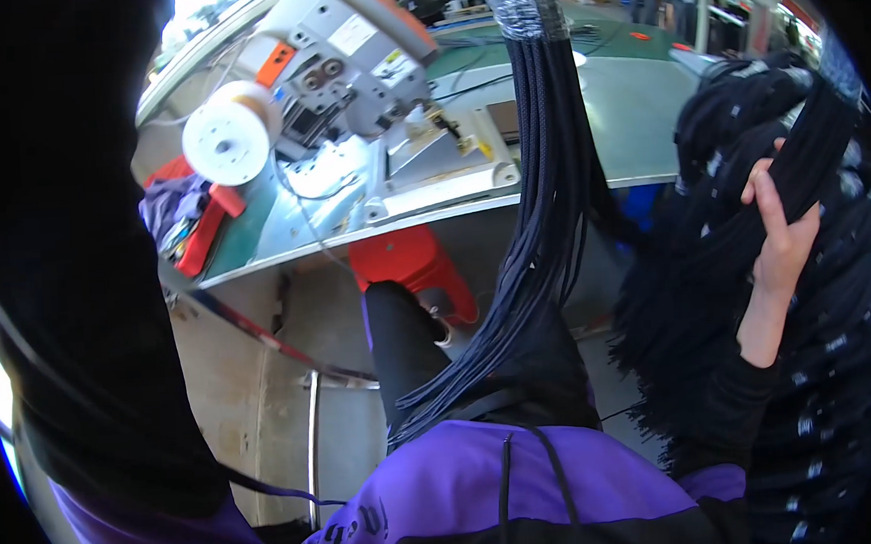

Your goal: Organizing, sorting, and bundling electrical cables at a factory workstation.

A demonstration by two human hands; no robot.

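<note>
Clasping thick black cord bundle [819, 153], right hand [786, 234] curled round it; plastic-wrapped slender cords [549, 148] hang mid-view; left hand unseen.

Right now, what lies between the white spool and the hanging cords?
In the head view, the grey machine and its pale base lie between the spool and the cords.

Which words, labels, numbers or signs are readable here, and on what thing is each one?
Purple sweatshirt: dark lettering on the front; I do not copy its wording.
Grey machine: two pale labels, print too small to read.
Dark cord bundles: small whitish marks, too small to tell whether they carry text.
</note>
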